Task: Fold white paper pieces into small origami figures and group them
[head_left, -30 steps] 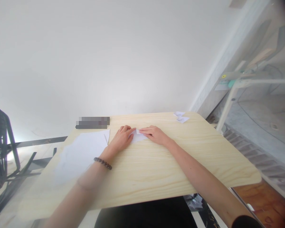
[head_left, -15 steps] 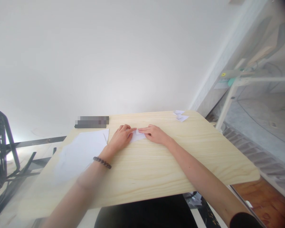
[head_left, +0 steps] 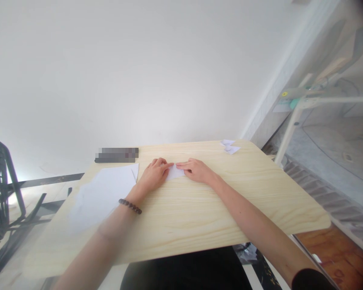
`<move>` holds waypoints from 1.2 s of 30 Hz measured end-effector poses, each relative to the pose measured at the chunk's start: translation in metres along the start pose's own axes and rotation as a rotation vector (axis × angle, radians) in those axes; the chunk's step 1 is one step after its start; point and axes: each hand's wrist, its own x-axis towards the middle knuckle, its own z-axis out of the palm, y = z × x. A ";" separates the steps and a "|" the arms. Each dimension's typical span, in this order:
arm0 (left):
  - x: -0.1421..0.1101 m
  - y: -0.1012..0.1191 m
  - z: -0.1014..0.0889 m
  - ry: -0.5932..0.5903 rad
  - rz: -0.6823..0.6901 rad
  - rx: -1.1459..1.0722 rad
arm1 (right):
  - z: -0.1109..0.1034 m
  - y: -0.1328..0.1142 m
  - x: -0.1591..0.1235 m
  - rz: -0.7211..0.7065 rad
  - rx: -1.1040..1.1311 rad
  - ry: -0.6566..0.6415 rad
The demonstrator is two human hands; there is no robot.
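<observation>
A small piece of folded white paper lies on the table between my two hands. My left hand, with a dark beaded bracelet on its wrist, grips the paper's left side, its thumb and index finger at the top edge. From the other side, my right hand holds the right edge, its index finger stretched along the top and the other fingers curled. The fingertips of both hands nearly meet at the top of the paper. Parts of its sides are hidden under my fingers.
White paper sheets lie to the left on the wooden table. Folded paper pieces rest at the back right. A dark, pixelated object sits at the back left. A wall stands behind, a dark chair at left.
Both hands stay almost in place. The small flap that showed on the upper part of the folded paper now looks flat, leaving a plainer surface.
</observation>
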 end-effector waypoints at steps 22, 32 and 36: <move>0.000 0.002 0.001 -0.024 -0.006 0.119 | 0.002 0.001 0.002 -0.022 -0.019 -0.004; 0.001 0.003 0.000 -0.034 -0.012 0.122 | 0.003 0.002 0.002 -0.031 0.022 0.004; 0.001 0.002 0.000 -0.037 -0.005 0.131 | 0.003 0.001 0.002 -0.042 0.037 0.024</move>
